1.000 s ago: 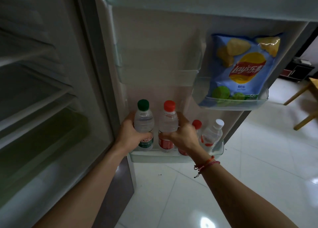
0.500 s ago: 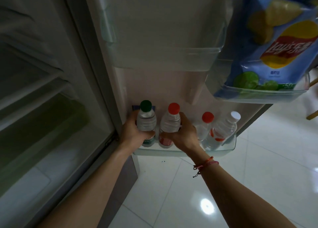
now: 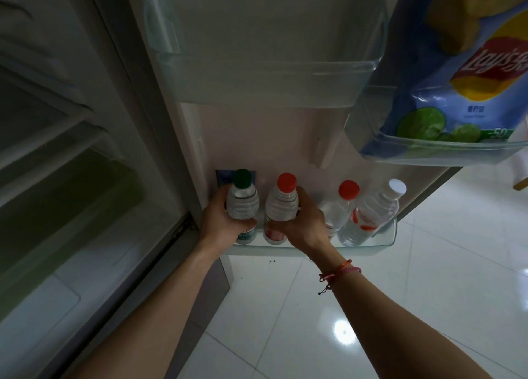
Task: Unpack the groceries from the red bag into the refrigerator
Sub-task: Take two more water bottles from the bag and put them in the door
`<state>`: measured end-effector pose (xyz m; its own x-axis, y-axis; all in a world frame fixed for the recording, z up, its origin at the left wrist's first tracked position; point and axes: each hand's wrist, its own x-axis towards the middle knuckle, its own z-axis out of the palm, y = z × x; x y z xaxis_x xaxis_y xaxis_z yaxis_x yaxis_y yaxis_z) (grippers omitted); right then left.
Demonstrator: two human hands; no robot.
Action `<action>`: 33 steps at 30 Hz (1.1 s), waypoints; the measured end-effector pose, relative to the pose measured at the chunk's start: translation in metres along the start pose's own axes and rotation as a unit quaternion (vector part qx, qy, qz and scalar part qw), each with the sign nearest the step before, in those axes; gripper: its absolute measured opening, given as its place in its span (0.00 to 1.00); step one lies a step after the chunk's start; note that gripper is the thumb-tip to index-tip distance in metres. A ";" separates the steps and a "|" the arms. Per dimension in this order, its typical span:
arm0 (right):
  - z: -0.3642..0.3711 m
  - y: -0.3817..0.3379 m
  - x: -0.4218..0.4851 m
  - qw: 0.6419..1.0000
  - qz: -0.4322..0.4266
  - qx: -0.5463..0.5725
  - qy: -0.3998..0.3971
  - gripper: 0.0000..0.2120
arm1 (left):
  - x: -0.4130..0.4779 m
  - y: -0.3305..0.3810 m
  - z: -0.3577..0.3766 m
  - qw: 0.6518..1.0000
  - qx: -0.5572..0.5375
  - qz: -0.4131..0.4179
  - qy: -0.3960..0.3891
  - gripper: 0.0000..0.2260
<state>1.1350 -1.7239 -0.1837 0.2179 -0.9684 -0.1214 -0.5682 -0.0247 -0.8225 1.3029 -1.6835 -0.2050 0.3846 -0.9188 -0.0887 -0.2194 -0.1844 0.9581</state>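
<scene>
The refrigerator door stands open, and its bottom door shelf (image 3: 383, 243) holds several water bottles. My left hand (image 3: 218, 220) grips a green-capped bottle (image 3: 243, 200) standing upright at the shelf's left end. My right hand (image 3: 303, 221) grips a red-capped bottle (image 3: 281, 201) right beside it. Further right stand another red-capped bottle (image 3: 341, 204) and a white-capped bottle (image 3: 371, 213) that leans to the right. A blue bag of crisps (image 3: 463, 73) sits in a door shelf at the upper right. The red bag is out of view.
A clear door shelf (image 3: 257, 84) hangs above the bottles. The refrigerator's dim interior with glass shelves and a drawer (image 3: 65, 161) fills the left. White glossy floor tiles (image 3: 428, 293) spread below and to the right.
The view has dropped and closed in on the bottom door shelf. Both hands keep hold of their bottles, which now stand lower in the shelf.
</scene>
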 end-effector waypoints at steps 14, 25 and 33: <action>-0.001 -0.008 -0.002 0.999 -0.019 -0.026 0.004 0.24 | 0.007 -0.012 0.005 1.000 0.017 0.013 -0.010 0.32; 0.002 -0.004 -0.004 1.000 -0.008 -0.008 -0.004 0.27 | 0.001 -0.007 0.000 0.998 0.049 0.019 -0.021 0.30; 0.006 -0.001 -0.004 0.999 0.002 -0.033 0.012 0.27 | -0.003 -0.006 -0.007 0.999 0.047 0.015 -0.013 0.30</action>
<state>1.1397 -1.7181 -0.1855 0.1962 -0.9744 -0.1100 -0.6196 -0.0362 -0.7841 1.3092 -1.6777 -0.2090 0.3539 -0.9328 -0.0687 -0.3137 -0.1876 0.9308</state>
